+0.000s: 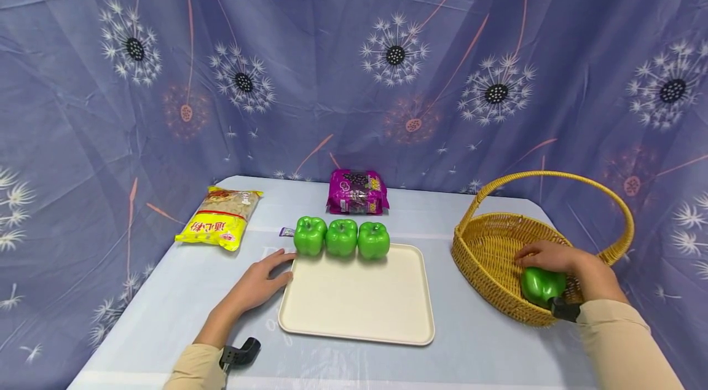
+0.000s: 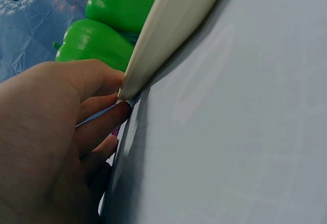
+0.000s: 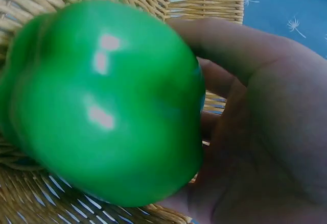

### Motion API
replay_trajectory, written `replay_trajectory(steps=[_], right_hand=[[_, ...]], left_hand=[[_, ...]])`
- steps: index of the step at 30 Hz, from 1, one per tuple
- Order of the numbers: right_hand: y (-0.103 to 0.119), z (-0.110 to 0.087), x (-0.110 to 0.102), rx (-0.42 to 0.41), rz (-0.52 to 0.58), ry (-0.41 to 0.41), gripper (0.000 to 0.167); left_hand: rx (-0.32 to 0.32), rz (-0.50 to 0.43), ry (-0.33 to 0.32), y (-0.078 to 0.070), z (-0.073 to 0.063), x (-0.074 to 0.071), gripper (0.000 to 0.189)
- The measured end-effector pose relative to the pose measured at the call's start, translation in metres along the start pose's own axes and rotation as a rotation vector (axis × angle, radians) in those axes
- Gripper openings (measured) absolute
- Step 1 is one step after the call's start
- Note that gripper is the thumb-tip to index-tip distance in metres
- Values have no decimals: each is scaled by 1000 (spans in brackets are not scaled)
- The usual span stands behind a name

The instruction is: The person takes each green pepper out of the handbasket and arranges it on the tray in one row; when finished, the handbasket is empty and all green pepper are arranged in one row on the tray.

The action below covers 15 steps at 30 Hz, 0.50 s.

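In the head view, my left hand (image 1: 259, 282) rests at the left edge of a cream tray (image 1: 359, 301). Its fingertips touch the tray's rim (image 2: 153, 35), as the left wrist view shows, with the fingers loosely spread. Three green bell peppers (image 1: 341, 238) stand in a row along the tray's far side. Over on the right, my right hand (image 1: 555, 257) reaches into a wicker basket (image 1: 492, 236) and grips another green bell pepper (image 3: 112, 106). The thumb and fingers lie around one side of that pepper; some fingertips are hidden behind it.
A purple snack bag (image 1: 357, 192) lies behind the peppers. A yellow food bag (image 1: 222, 218) is at the back left, and a small purple packet (image 1: 287, 232) lies by the leftmost pepper. The basket's tall handle (image 1: 544, 174) arches over its opening. A dandelion-print curtain (image 1: 326, 70) hangs behind.
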State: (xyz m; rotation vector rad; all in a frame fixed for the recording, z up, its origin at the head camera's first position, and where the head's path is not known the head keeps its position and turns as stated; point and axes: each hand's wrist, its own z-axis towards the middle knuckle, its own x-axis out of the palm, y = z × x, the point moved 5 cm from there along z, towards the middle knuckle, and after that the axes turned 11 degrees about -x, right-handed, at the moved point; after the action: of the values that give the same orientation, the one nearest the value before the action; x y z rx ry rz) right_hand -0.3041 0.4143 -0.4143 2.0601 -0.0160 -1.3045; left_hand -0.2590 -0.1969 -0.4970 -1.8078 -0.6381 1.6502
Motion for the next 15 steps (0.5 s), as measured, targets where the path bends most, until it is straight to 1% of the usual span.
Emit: replay_trajectory(steps=[7, 11, 15], right_hand=[[1, 0, 2, 9, 43, 7, 33], [2, -1, 3, 10, 51, 2, 34], [0, -2, 4, 34, 49, 0, 36]], left_hand=[[5, 2, 1, 1, 1, 0, 45], [-7, 2, 2, 1, 1, 0, 45], [-8, 6, -1, 0, 1, 0, 46]])
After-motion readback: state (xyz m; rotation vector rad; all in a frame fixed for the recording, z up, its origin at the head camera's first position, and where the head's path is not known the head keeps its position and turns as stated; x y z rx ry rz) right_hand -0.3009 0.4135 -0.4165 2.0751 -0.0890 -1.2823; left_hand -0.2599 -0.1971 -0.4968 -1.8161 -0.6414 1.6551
